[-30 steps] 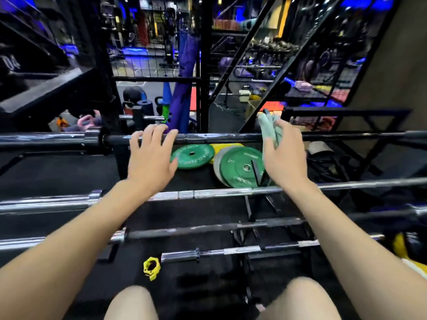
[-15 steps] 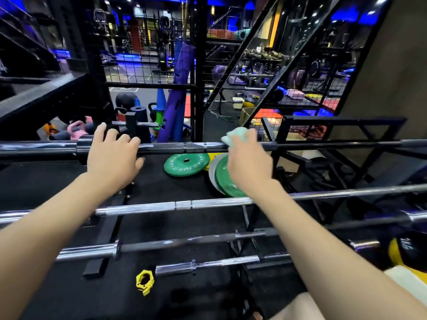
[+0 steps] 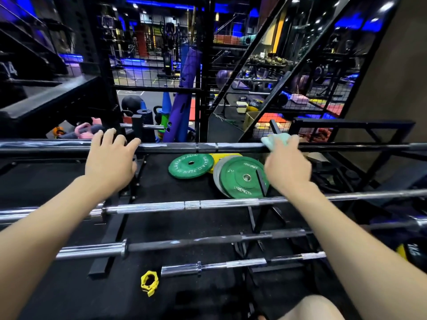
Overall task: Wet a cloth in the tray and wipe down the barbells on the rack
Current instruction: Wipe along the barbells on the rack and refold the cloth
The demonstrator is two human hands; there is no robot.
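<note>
Nearest you: a bare knee (image 3: 316, 307) at the bottom right edge, both your forearms reaching out over the rack.

On the black rubber floor mat (image 3: 57, 285), a yellow plastic barbell collar (image 3: 149, 282) lies just left of the end of a short chrome barbell (image 3: 231, 265), the lowest bar on the black steel rack (image 3: 108, 245).

Next tier up: a dark-shafted barbell with a chrome sleeve (image 3: 184, 242). Above that, a long chrome barbell (image 3: 231, 203) crosses the whole frame, passing under both wrists.

Behind it, on the floor: a green bumper plate lying flat (image 3: 190, 166), and right of it a second green bumper plate (image 3: 242, 176) leaning on a grey plate (image 3: 217, 176), with a yellow plate (image 3: 221, 157) partly hidden behind them.

Top tier: the black barbell (image 3: 208, 147). Your left hand (image 3: 111, 162) rests on it left of centre, fingers spread and draped over the shaft, not wrapped tight. Your right hand (image 3: 287, 168) is on it right of centre, fingers curled over a pale green cloth (image 3: 275, 139), pressing the cloth onto the bar. Cloth is bunched and sticks out at the fingertips.

Far: black wire mesh partition (image 3: 150, 65), purple rolled mats (image 3: 187, 95) standing upright, pink kettlebells (image 3: 85, 132) far left.
</note>
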